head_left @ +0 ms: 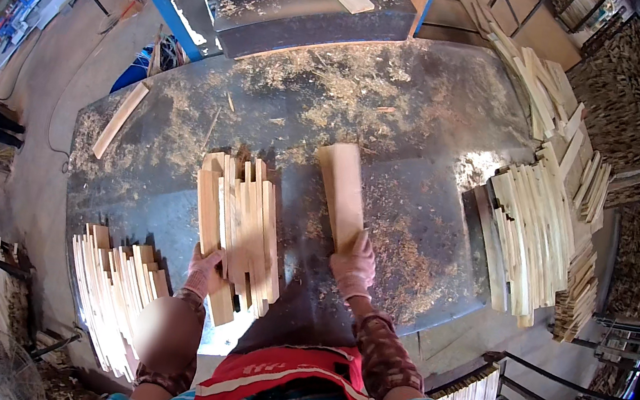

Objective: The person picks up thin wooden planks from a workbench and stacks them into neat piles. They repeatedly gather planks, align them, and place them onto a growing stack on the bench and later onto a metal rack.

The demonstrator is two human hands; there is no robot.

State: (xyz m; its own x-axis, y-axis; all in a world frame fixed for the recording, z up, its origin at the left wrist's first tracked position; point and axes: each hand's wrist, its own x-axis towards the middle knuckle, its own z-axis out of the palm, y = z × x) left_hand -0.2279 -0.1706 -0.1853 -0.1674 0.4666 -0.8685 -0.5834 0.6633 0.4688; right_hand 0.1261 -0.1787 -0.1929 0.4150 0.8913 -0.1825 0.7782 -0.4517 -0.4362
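Head view: gloved hands on pale wood slats, sawdust-strewn tabletop (431,117).
Left hand (204,270) grips slat bundle (238,225); right hand (354,265) grips flat board (342,191).

Bare, sawdust-strewn tabletop (400,104) lies open ahead; slat stacks (534,232) crowd the right edge, another stack (107,292) blocks the near-left corner.

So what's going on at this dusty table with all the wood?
A person in pink gloves stands at a dark metal table strewn with sawdust. The left hand grips the near end of a bundle of thin wooden slats lying on the table. The right hand rests on the near end of a single flat board beside it. More slats are stacked at the left edge and the right edge.
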